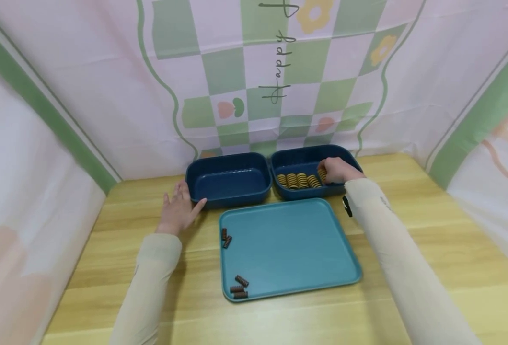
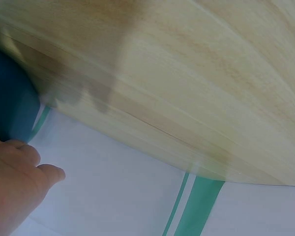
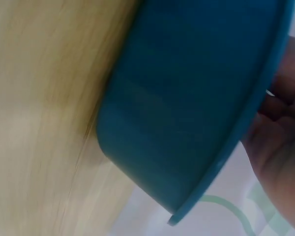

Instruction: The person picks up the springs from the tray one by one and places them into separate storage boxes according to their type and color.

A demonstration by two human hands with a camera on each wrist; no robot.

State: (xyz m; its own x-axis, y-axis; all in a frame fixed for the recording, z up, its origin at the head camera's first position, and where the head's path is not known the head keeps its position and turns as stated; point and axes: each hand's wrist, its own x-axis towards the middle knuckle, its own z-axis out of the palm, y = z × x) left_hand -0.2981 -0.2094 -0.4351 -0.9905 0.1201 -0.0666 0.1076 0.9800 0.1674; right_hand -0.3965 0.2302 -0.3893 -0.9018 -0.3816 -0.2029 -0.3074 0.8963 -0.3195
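My right hand (image 1: 340, 171) reaches into the right blue bin (image 1: 301, 193), its fingers curled about a yellow-and-black ringed coil, like a spring (image 1: 322, 175), at the end of a row. Several more such yellow springs (image 1: 302, 180) lie side by side along the bin's front. In the right wrist view the bin wall (image 3: 182, 108) hides the fingertips. My left hand (image 1: 178, 209) has its fingers spread at the left end of the other blue bin (image 1: 236, 200), thumb near its front corner. Nothing shows in that hand.
A teal tray (image 1: 288, 244) lies in front of the bins on the wooden table (image 1: 193, 297). Small dark brown springs lie along its left side: two (image 1: 227, 241) farther back and three (image 1: 241, 281) at the near corner. A patterned cloth (image 1: 224, 72) hangs behind the bins.
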